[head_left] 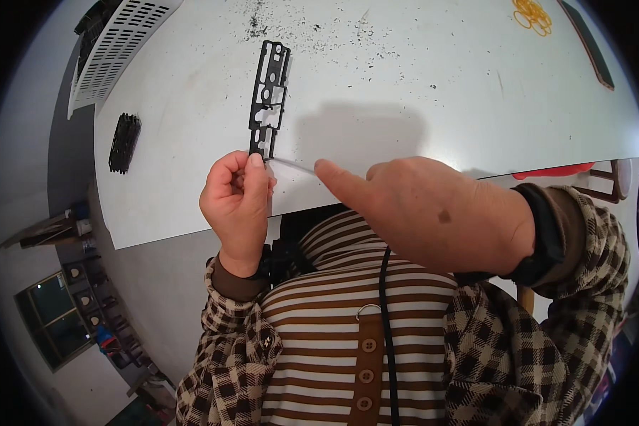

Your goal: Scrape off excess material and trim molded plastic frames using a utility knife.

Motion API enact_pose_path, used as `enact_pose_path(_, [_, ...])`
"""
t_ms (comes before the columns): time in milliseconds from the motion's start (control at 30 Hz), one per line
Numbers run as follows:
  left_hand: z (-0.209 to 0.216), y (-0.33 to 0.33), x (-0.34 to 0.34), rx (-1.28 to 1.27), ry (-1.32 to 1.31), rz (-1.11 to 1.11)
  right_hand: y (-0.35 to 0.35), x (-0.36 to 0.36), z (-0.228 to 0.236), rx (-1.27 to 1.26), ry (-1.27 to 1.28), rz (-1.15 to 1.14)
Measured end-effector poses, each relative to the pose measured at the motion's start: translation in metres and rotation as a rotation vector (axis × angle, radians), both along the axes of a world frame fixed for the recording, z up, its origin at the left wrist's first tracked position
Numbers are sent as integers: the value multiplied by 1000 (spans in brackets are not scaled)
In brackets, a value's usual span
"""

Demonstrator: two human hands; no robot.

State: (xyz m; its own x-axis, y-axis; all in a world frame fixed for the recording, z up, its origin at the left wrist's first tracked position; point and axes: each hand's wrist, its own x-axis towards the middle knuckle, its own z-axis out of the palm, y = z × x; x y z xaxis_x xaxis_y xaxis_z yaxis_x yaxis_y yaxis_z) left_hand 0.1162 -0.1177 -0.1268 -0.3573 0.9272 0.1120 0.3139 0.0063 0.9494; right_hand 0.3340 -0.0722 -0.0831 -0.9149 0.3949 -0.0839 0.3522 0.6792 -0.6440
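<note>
A long, flat black plastic piece [258,99] with several cut-outs points away from me over the white table. My left hand [238,206] pinches its near end between thumb and fingers. From the left, my right hand [426,209] shows its back, fingers curled with the index finger stretched forward. It grips a thin, pale blade-like tool [292,165], whose handle is hidden in the hand. The tool's tip meets the right edge of the black piece, just beside my left thumb.
Small black shavings [259,25] litter the far part of the white table [192,192]. A bundle of black pieces [125,143] lies at left, below a perforated white basket [124,53]. Yellow rubber bands [532,17] and a dark flat slab [588,44] lie far right.
</note>
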Motion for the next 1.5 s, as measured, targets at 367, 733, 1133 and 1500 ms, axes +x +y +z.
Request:
enact_pose_path(367, [4, 9, -12, -40, -26, -20, 5, -22, -2, 72, 19, 29])
enact_pose_path(733, [1, 5, -22, -33, -69, -30, 19, -42, 8, -101, -118, 33])
enact_pose_path(1133, [13, 6, -8, -28, -22, -39, 11, -23, 5, 91, 77, 49])
enact_pose_path(1500, [6, 13, -8, -34, -64, -27, 28, -22, 2, -58, 139, -62])
